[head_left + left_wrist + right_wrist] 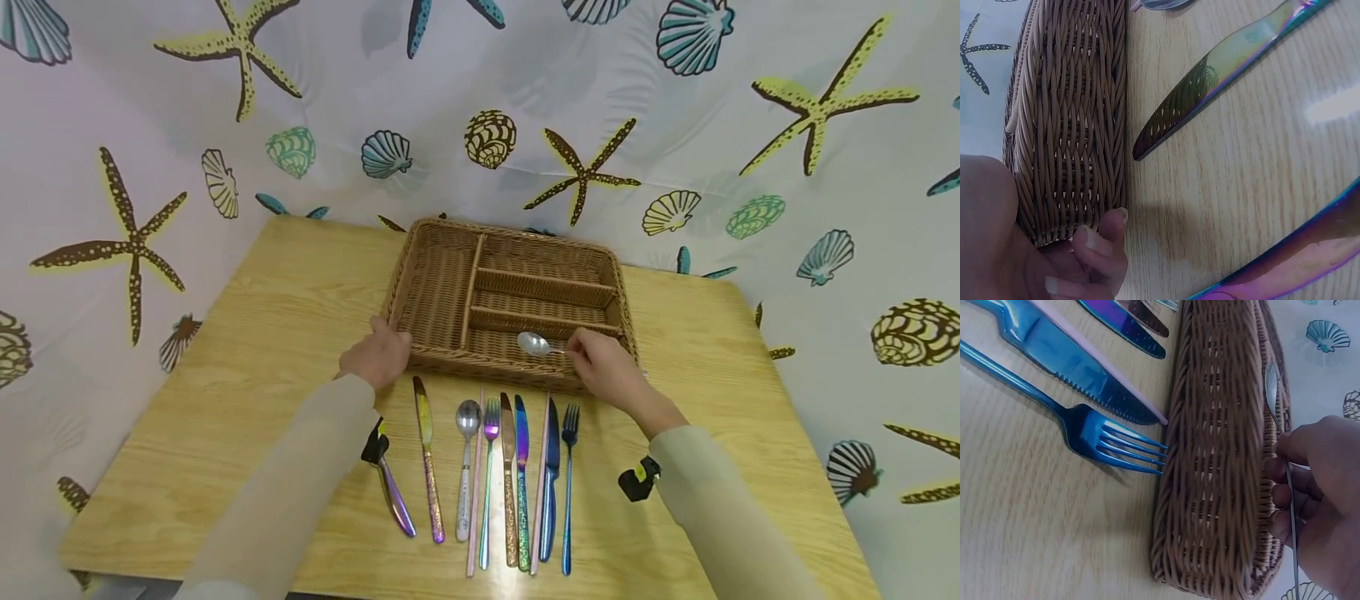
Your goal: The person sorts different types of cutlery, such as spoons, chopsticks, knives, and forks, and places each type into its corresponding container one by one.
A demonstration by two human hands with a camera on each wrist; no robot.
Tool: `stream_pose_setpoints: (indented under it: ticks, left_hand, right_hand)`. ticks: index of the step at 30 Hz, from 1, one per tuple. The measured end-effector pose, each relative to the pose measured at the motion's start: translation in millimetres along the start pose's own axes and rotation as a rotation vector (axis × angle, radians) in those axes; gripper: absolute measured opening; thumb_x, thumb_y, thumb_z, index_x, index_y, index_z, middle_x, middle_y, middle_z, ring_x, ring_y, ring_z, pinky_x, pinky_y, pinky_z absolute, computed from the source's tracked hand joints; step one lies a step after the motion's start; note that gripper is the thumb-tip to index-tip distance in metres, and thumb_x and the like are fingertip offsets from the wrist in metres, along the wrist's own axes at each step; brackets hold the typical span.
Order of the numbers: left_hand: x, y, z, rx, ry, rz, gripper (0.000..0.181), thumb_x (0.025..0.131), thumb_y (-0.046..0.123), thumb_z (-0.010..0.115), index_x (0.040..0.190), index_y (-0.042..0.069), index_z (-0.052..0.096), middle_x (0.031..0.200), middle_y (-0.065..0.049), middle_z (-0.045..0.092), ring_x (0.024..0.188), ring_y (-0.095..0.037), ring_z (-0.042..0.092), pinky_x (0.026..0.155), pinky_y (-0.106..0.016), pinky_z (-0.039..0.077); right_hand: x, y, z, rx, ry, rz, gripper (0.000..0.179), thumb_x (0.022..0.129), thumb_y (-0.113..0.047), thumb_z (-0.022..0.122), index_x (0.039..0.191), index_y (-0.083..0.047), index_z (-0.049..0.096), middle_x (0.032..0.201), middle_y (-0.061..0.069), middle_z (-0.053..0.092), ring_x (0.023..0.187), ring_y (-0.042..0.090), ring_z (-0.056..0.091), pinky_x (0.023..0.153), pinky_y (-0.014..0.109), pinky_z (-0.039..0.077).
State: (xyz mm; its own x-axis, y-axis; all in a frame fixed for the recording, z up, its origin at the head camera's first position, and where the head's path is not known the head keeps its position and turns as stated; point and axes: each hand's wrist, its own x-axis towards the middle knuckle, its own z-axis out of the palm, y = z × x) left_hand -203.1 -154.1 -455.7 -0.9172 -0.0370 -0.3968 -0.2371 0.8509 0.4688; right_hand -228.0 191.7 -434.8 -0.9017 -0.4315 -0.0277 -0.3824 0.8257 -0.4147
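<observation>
A brown wicker cutlery basket (472, 358) with several compartments stands at the back of the table. My left hand (377, 357) grips its near left corner; in the left wrist view the fingers (1100, 247) curl round the wicker end. My right hand (603, 367) pinches a silver spoon (534, 343) by its handle over the front right compartment, the bowl pointing left. In the right wrist view the long thin handle (1294, 531) runs across the fingers, above the basket's rim.
In front of the basket lie a silver spoon (468, 417), a rainbow fork (491, 425), several knives including a gold-purple one (429, 467), pink chopsticks (477, 492) and a blue fork (570, 433). A patterned cloth (450, 83) hangs behind the wooden table (285, 292).
</observation>
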Motion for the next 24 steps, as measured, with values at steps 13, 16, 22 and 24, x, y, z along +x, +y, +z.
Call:
stream_pose_setpoints:
  ticks: [13,16,22,24]
  left_hand:
    - [0.8,-1.8,-0.1,-0.006,-0.008,-0.025,0.068,0.105,0.037,0.013,0.151,-0.011,0.000,0.061,-0.007,0.053,0.054,-0.022,0.045,0.065,-0.042,0.041]
    - [0.8,-1.4,-0.5,-0.009,-0.007,-0.021,0.069,0.105,0.037,0.014,0.151,-0.011,-0.002,0.061,-0.006,0.053,0.055,-0.022,0.046,0.067,-0.043,0.042]
    - [3.8,-1.7,-0.5,0.002,-0.003,-0.022,0.069,0.105,0.038,0.013,0.152,-0.011,-0.003,0.057,-0.004,0.048,0.050,-0.020,0.040,0.059,-0.038,0.037]
    - [4.2,-2.4,-0.8,0.003,-0.012,-0.024,0.069,0.105,0.039,0.013,0.151,-0.011,-0.004,0.056,-0.004,0.048,0.049,-0.019,0.040,0.059,-0.038,0.036]
  right_hand:
    - [21.1,10.6,20.5,0.121,-0.138,0.161,0.032,0.105,-0.021,0.043,0.119,-0.001,0.064,0.075,0.007,0.060,0.056,0.015,0.044,0.056,0.031,0.039]
    - [21.2,11.9,22.8,0.116,-0.155,0.175,0.036,0.106,-0.022,0.041,0.126,-0.001,0.062,0.070,0.007,0.057,0.052,0.014,0.040,0.055,0.031,0.038]
    - [20.6,10.9,26.3,0.060,-0.160,0.186,0.042,0.106,-0.027,0.038,0.134,-0.003,0.059,0.075,0.005,0.056,0.054,0.014,0.042,0.060,0.033,0.040]
    - [20.7,9.7,27.0,0.046,-0.159,0.196,0.044,0.106,-0.030,0.038,0.136,-0.004,0.058,0.073,0.005,0.054,0.055,0.015,0.043,0.061,0.034,0.040]
